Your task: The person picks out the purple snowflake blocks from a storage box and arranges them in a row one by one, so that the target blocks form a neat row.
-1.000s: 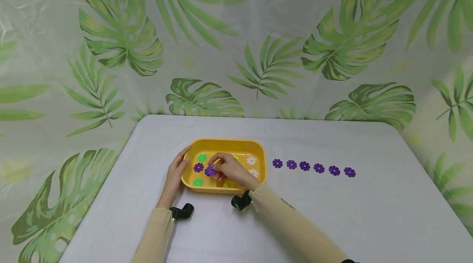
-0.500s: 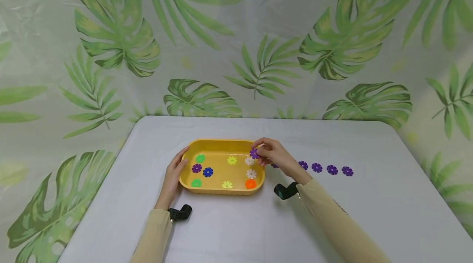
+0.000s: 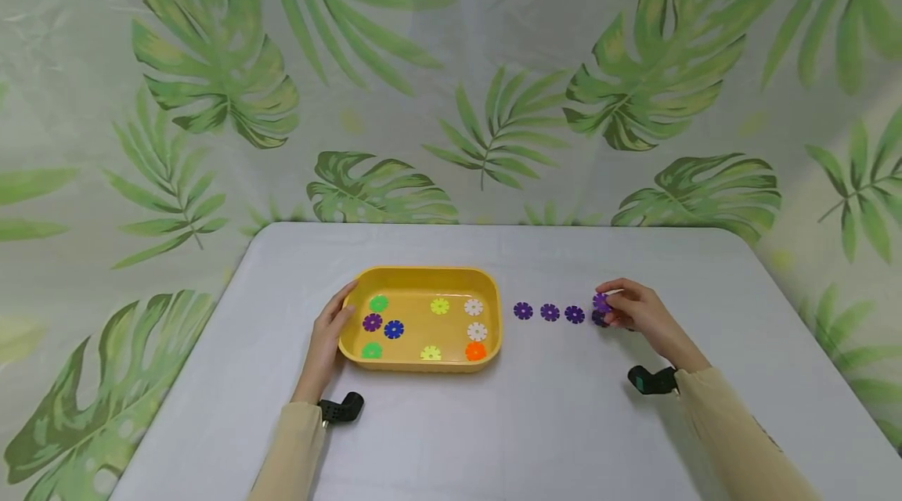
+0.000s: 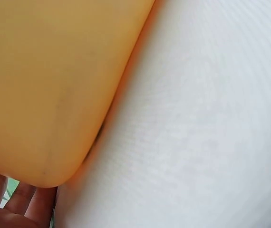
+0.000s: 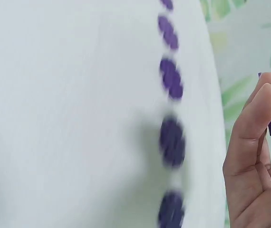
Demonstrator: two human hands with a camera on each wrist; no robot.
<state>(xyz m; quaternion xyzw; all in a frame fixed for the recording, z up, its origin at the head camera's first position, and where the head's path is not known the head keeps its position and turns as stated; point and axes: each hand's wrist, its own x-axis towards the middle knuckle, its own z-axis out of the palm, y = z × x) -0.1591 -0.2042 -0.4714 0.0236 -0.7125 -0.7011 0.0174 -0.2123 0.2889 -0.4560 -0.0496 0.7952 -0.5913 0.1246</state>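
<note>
Nine discs in yellow tray (image 3: 348, 340), purple disc (image 3: 601, 301) in right hand (image 3: 634, 315)

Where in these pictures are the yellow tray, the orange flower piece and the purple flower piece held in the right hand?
yellow tray (image 3: 420, 275): head view, far rim.
orange flower piece (image 3: 475, 351): head view, its middle.
purple flower piece (image 3: 601, 302): head view, the part showing at the right hand's (image 3: 630, 311) fingertips.

A tray (image 3: 423, 279) sits on a table (image 3: 493, 423) with flower discs (image 3: 395, 329) inside; a row of discs (image 3: 550, 312) lies to its right.
</note>
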